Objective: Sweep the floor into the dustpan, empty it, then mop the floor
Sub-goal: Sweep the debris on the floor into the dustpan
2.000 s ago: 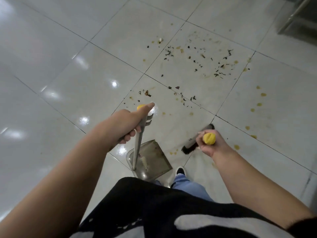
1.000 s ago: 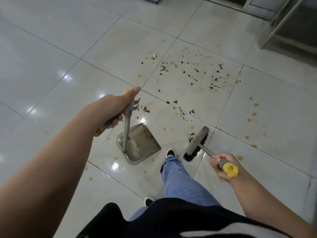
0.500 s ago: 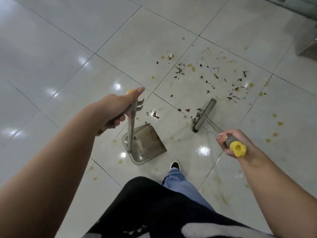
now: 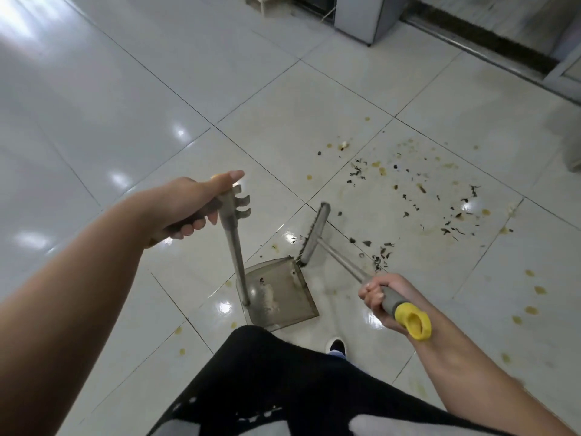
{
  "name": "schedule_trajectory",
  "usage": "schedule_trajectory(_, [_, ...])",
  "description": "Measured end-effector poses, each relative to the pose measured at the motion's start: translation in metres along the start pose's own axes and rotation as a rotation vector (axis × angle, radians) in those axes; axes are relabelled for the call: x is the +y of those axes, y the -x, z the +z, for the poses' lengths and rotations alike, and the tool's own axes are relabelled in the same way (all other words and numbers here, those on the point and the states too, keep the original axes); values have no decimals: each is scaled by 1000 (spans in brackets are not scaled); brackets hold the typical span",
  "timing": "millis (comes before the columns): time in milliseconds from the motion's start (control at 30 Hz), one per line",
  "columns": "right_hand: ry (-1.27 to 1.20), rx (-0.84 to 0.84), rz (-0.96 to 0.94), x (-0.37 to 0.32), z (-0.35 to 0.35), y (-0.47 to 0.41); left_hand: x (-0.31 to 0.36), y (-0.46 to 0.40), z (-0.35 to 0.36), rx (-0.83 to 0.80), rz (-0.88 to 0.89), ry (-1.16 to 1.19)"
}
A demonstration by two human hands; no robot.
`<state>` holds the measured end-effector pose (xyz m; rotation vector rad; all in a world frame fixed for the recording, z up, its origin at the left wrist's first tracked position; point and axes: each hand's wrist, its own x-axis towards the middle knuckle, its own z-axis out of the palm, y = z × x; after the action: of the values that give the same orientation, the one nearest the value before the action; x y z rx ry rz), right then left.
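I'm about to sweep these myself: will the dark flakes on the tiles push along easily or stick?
The dark flakes look thin and dry, so probably light and apt to scatter. The yellowish spots look like wet stains; the broom head likely won't shift those.

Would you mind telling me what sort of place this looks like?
Probably an indoor room, perhaps a kitchen or canteen, though that is a guess: glossy white floor tiles, a grey metal cabinet at the far edge, and dark scraps with yellowish spots.

Left hand (image 4: pixel 188 206) out ahead on a long bare forearm, fingers (image 4: pixel 196 226) curled underneath, thumb straight along the top, right hand (image 4: pixel 382 298) lower and nearer the body, apparently fisted, wrist bent down
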<state>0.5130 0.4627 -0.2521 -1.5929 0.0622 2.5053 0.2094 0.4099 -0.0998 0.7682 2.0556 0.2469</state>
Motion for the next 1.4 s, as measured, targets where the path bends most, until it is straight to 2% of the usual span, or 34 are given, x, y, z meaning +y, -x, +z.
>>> schedule_trajectory(333, [158,-37,97,44,157,-80,-93,-13,-113,80,-65,70])
schedule_trajectory(600, [198,43,189,67,203,-136,-141,-48,-141,138,-150,59])
schedule_trajectory(800, [122,85,141,52,201,-145,-152,-76,-136,116,-196,-29])
schedule_trajectory(1000, [168,166,87,44,176,-140,-144,-90,-137,107,-143,-64])
schedule_trajectory(1133, [190,250,32,27,147,-128,-123,-97,-120,93,-101,-113])
schedule_trajectory(1400, [114,315,-54,-31,67,-88,-55,-108,-67,34,-74,-243])
